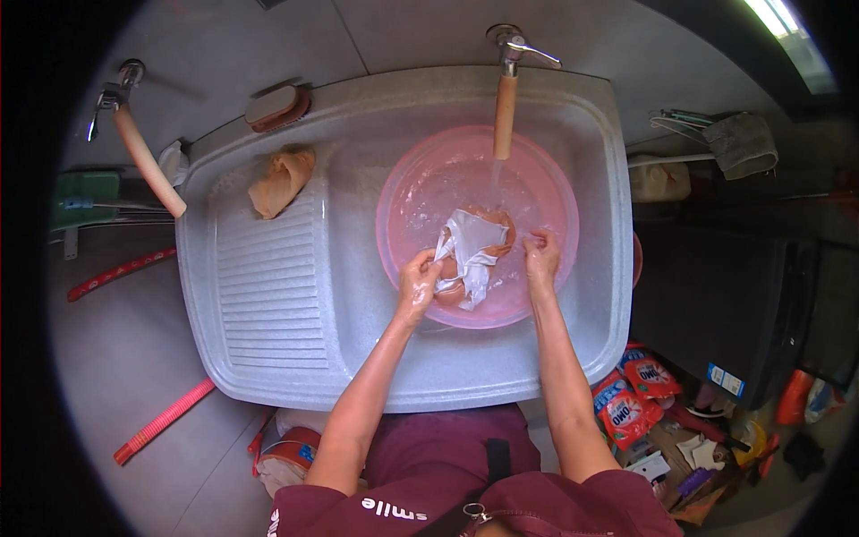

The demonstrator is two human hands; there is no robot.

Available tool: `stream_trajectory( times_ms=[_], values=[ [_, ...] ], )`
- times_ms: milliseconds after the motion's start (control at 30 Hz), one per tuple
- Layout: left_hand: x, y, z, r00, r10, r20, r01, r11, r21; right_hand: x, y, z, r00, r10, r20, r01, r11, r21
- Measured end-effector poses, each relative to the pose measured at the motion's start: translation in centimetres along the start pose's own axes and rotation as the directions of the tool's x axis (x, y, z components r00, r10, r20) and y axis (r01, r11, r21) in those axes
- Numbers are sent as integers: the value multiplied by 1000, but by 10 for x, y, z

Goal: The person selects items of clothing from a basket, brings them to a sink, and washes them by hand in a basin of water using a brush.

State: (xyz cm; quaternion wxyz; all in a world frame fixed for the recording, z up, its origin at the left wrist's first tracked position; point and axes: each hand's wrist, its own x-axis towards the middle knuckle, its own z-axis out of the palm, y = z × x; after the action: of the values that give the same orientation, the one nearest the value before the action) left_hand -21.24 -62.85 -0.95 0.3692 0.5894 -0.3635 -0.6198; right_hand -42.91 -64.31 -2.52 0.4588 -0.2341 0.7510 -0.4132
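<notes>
My left hand point(419, 278) pinches the left edge of a wet white cloth garment point(473, 238). A brown-orange cloth point(500, 218) shows around and beneath the white one, and I cannot tell whether they are one piece. Both lie in a pink plastic basin point(402, 174) of water. My right hand point(541, 258) is over the basin's right side, apart from the cloth, with loosely curled fingers and nothing visible in them. Water runs into the basin from a beige hose point(505, 117) on the chrome tap point(520, 50).
The basin stands in a grey laundry sink point(362, 362) with a ribbed washboard point(272, 295). A tan cloth point(282, 181) lies above the ribs. A scrubbing brush point(276, 107) rests on the rim. A second tap's hose point(147, 161) hangs at left. Red detergent bags point(627, 409) lie at lower right.
</notes>
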Motion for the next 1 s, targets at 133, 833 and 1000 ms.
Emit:
stream_trajectory(
  times_ms=[133, 833, 1000],
  values=[
    [4, 5, 10, 904, 389, -177, -252, 819, 515, -19, -11, 7, 934, -343, -96, 298, 900, -318],
    [43, -17, 27, 974, -74, -216, -11, 929, -371, -54, 5, -12, 982, -157, -102, 131, 966, -225],
    [34, -8, 18, 983, -144, -115, 88, 915, -394, -68, -22, 22, 917, -354, 183, 394, 875, -281]
  ],
)
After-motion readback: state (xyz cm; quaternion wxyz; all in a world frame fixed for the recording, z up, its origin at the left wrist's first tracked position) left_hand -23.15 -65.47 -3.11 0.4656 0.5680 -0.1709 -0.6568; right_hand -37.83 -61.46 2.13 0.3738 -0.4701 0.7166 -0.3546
